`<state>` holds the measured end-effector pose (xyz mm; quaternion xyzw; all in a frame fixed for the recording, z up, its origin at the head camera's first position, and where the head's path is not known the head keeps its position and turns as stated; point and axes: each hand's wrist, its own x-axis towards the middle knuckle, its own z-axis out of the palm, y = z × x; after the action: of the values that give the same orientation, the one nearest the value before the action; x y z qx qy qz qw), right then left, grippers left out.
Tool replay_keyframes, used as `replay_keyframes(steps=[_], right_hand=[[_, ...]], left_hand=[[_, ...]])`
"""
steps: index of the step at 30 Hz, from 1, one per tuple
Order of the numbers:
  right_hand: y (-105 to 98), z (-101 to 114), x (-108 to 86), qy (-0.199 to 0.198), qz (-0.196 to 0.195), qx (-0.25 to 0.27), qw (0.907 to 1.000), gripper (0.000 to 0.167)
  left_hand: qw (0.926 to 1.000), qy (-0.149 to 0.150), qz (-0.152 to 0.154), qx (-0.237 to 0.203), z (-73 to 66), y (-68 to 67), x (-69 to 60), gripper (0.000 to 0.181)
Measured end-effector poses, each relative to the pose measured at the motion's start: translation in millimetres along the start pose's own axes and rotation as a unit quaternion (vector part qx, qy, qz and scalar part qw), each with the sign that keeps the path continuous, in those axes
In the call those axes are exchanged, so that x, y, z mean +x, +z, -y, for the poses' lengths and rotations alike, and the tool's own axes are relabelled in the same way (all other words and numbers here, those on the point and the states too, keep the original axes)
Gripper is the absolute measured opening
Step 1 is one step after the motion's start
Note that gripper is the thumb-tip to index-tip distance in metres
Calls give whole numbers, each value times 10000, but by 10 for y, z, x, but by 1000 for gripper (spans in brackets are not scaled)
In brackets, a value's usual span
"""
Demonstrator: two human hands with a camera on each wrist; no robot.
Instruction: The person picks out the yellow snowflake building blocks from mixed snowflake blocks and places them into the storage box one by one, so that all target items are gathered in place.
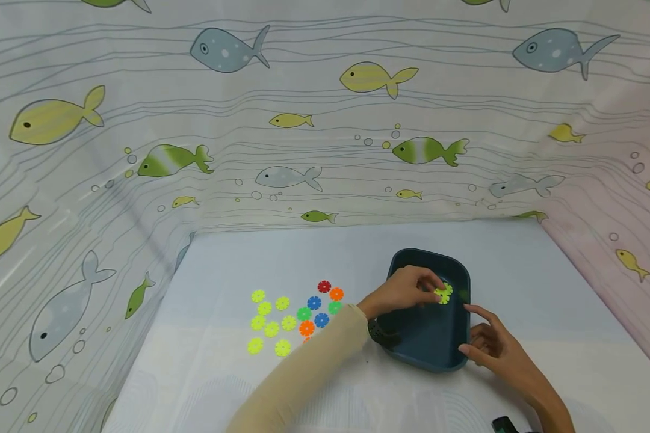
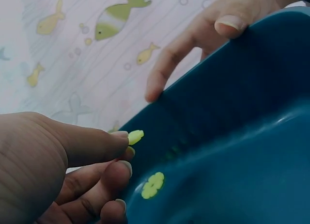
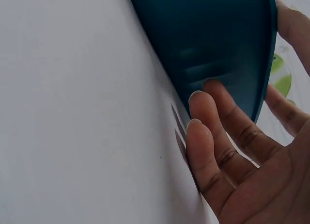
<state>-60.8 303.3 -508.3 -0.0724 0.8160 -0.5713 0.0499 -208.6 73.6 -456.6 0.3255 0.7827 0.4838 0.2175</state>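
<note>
A dark blue tray lies on the white table. My left hand is over its inside, pinching a yellow-green flower-shaped piece between thumb and fingers. Another yellow-green piece lies inside the tray, just below those fingertips in the left wrist view. On the tray's right side, my right hand holds the rim with thumb and index finger. The other fingers of that hand bend against or close to the outer wall; exact contact is unclear.
Left of the tray, several yellow-green pieces lie loose beside blue, green, orange and red ones. My left sleeve partly covers this group. A fish-patterned curtain stands behind and at both sides.
</note>
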Motion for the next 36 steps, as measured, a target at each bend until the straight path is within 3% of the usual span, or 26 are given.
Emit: replay_keyframes(steps=[11, 16, 28, 36], right_hand=[[-1, -6, -2, -11, -4, 0, 10000, 77], [-2, -12, 0, -35, 12, -12, 10000, 77], [0, -28, -4, -3, 27, -31, 10000, 77], [3, -21, 1, -1, -40, -72, 10000, 77]], left_hand=[[9993, -369, 20, -45, 37, 152, 145, 17], [9976, -687, -47, 15, 44, 219, 189, 16], [9907, -1227, -181, 567, -36, 311, 252, 13], [9829, -1363, -280, 1208, -29, 342, 305, 14]])
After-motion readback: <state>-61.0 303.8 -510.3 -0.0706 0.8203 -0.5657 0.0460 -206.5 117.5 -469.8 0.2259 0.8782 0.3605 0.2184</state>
